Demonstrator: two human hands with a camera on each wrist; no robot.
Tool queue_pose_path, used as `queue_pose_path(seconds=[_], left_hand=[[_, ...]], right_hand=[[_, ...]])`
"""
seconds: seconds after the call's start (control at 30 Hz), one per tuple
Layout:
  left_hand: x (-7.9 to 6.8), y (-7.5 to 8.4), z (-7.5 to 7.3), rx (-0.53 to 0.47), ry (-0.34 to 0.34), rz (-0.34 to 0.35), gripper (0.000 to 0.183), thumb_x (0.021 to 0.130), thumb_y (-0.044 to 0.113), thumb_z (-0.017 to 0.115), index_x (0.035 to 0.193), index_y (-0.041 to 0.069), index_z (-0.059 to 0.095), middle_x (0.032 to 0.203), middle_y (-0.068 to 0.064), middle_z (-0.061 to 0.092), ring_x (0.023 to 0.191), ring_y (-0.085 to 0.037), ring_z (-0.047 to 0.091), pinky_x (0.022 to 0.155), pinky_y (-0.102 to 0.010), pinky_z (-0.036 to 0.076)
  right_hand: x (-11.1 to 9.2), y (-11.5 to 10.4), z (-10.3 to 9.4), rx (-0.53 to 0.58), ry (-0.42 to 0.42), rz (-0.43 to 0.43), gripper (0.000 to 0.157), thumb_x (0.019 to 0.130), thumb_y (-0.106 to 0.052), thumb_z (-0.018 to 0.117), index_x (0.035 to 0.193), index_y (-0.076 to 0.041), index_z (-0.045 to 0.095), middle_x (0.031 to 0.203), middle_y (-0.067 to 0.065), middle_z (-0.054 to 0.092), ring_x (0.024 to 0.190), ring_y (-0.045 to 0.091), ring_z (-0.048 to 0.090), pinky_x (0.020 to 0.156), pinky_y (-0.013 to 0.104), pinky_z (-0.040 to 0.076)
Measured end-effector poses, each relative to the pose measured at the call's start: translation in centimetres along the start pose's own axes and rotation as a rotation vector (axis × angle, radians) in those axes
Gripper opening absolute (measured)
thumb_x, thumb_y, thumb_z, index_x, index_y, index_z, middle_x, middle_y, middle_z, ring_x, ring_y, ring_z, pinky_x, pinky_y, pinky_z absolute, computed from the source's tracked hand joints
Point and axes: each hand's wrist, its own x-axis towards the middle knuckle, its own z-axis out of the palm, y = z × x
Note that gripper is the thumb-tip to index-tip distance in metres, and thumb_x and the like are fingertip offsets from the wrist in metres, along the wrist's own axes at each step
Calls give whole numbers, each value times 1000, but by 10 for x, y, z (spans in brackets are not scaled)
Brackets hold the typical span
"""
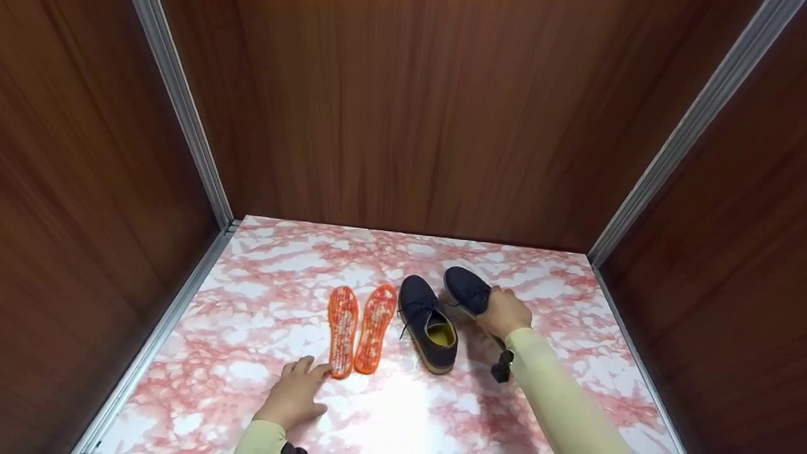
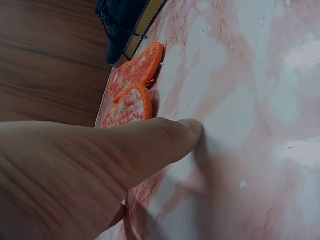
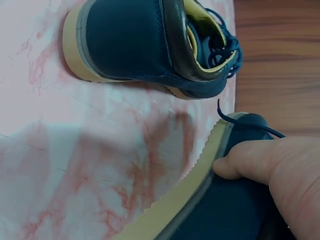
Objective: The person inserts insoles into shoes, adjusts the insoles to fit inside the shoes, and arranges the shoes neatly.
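Observation:
My right hand [image 1: 506,313] grips a dark blue lace-up shoe [image 1: 465,287] by its middle, the thumb [image 3: 240,162] along its side just above the tan sole. To its left stands the matching shoe [image 1: 421,309], upright, toe towards the back wall, yellow lining showing. Two orange-edged insoles with a red and white pattern lie side by side, the left insole [image 1: 342,328] and the right insole [image 1: 376,325]. My left hand [image 1: 293,394] rests low on the table with fingers spread, its fingertips at the near end of the left insole. In the left wrist view its thumb [image 2: 165,140] extends over the tabletop.
The tabletop [image 1: 265,315] has a pink and white marbled surface. Brown wood-grain panels enclose it: a back wall [image 1: 410,126], a left wall [image 1: 94,189] and a right wall [image 1: 725,284]. Grey metal strips [image 1: 189,120] run along the corners.

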Motion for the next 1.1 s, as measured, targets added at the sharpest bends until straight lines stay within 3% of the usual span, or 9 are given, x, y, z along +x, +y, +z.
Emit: queue_pose_path(seconds=[0.33, 0.67, 1.1], left_hand=[[0, 0, -1, -8, -20, 2, 79, 79, 20, 93, 151, 13, 63, 162, -30, 48, 147, -61, 44, 102, -76, 55], [1, 0, -2, 33, -34, 0, 79, 80, 22, 94, 153, 15, 62, 162, -30, 47, 147, -59, 44, 96, -76, 57], [2, -1, 1, 53, -25, 1, 79, 79, 24, 94, 152, 15, 63, 162, -29, 47, 147, -59, 44, 100, -76, 56]], right_hand=[[2, 0, -1, -11, 0, -21, 67, 86, -28, 83, 140, 5, 62, 132, 32, 68, 119, 58, 66, 94, 77, 56], [3, -2, 3, -1, 66, -64, 56, 82, -17, 86, 130, 4, 67, 125, 30, 71, 115, 56, 65, 94, 76, 53], [5, 1, 1, -13, 51, -97, 57, 81, -13, 85, 133, 3, 67, 128, 32, 71, 116, 60, 65, 96, 77, 53]])
